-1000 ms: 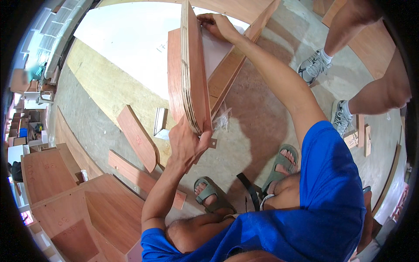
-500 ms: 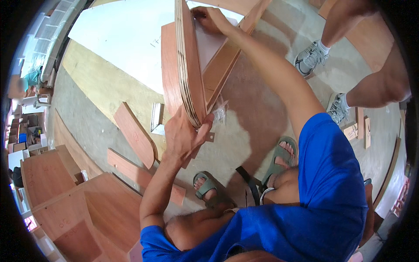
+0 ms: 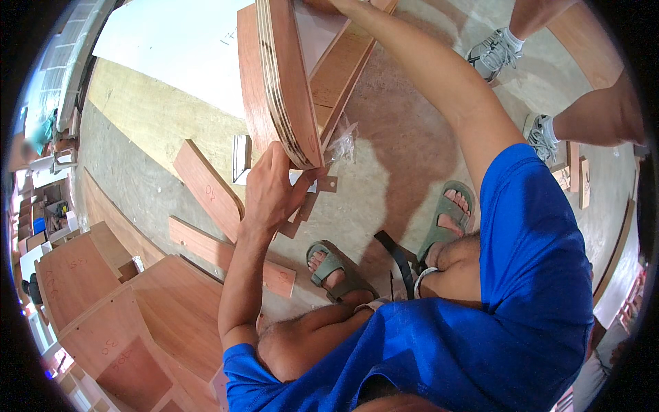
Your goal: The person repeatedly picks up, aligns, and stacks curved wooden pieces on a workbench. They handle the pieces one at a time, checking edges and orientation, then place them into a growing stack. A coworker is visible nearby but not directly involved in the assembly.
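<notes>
My left hand (image 3: 269, 189) is closed round the near, rounded end of a reddish plywood board (image 3: 292, 75), its fingers behind and its thumb beneath. The board stands on edge, showing a striped, layered rim. A second reddish panel (image 3: 252, 89) lies against its left side. To the right, a long wooden strip (image 3: 343, 69) slants away and meets the board near its low end. At the top edge of the picture, my right hand (image 3: 322, 5) reaches the far part of the board, its fingers cut off from view.
A white sheet (image 3: 171, 48) lies on a yellowish plywood panel (image 3: 130, 103) beyond. Loose wooden strips (image 3: 206, 182) lie left of my left arm. Stacked wooden cabinets (image 3: 110, 309) stand lower left. Another person's shoes (image 3: 495, 53) are at the right. A clear plastic bag (image 3: 343, 143) lies near the board.
The board's near end has shifted a little left and upward in the picture, with my left hand still on it. My right hand has slid toward the top edge, mostly out of view.
</notes>
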`<state>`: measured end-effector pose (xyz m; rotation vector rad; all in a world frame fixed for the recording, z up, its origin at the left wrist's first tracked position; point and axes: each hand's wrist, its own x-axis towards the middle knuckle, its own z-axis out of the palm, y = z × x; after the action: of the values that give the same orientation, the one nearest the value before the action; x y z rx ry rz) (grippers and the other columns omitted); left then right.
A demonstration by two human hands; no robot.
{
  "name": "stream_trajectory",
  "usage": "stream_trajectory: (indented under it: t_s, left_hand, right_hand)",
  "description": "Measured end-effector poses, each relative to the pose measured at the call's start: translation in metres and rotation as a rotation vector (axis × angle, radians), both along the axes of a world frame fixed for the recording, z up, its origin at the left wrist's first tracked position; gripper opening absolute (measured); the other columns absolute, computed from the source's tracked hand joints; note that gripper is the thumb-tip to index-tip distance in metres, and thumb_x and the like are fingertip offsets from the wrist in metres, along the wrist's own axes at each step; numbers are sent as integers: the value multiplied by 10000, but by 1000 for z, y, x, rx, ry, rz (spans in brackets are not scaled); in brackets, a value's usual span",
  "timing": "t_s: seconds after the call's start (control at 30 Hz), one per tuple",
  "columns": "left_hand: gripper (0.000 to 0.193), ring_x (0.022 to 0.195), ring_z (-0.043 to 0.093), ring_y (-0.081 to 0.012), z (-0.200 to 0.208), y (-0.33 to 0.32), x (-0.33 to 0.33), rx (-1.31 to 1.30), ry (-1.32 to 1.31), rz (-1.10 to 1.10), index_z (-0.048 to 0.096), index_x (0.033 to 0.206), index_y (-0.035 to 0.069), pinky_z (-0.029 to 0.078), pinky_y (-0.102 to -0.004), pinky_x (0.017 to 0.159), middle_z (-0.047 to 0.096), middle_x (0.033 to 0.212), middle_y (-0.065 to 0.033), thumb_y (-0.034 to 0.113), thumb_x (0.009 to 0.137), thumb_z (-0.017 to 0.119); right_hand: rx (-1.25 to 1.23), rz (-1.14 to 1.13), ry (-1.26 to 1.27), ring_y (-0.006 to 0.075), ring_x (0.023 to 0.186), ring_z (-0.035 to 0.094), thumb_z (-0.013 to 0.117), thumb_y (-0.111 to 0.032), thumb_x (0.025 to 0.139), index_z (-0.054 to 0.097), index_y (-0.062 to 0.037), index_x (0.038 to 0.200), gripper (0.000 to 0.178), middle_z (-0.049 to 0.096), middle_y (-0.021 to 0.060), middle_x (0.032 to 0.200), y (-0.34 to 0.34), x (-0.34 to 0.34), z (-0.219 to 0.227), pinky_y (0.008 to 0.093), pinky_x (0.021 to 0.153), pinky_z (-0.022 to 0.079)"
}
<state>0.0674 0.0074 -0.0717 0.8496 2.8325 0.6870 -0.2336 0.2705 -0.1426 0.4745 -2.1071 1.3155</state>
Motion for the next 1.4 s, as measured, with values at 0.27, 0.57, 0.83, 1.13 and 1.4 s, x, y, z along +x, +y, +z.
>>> stream_trajectory:
  t_s: [0.27,0.57,0.83,1.13,1.4]
  left_hand:
    - [428,714,606,-302,-2,1,0,71,79,-34,522,945,5,480,-416,633,563,818,-129,305,853,813]
    - [388,743,629,-271,-2,3,2,114,38,-21,570,977,27,501,-399,648,615,831,-104,285,841,825]
    - [396,735,624,-261,-4,6,2,108,94,-32,574,974,32,498,-393,653,617,818,-89,292,828,834]
    - [426,735,605,-283,-10,1,3,73,128,-28,549,936,17,484,-406,651,599,814,-117,307,823,838]
    - [425,732,591,-299,-13,3,2,82,161,-43,545,888,15,470,-416,645,568,808,-124,314,819,839]
  right_hand:
    - [-38,-4,59,355,901,697,568,-34,819,721,0,1064,290,720,245,986,-4,-3,-4,419,795,531]
    - [-72,-9,112,354,851,691,578,-40,819,722,4,1034,262,719,241,947,-6,-3,-9,423,758,526]
    - [-91,0,166,354,808,685,587,-44,819,723,8,1007,238,718,237,913,-7,-7,-16,426,725,521]
    - [-101,-42,97,333,740,677,612,-57,818,722,37,972,211,710,234,843,-11,4,-8,414,688,519]
    - [-184,19,79,269,709,647,602,-33,800,723,40,959,213,715,204,824,-10,-8,-16,398,673,513]
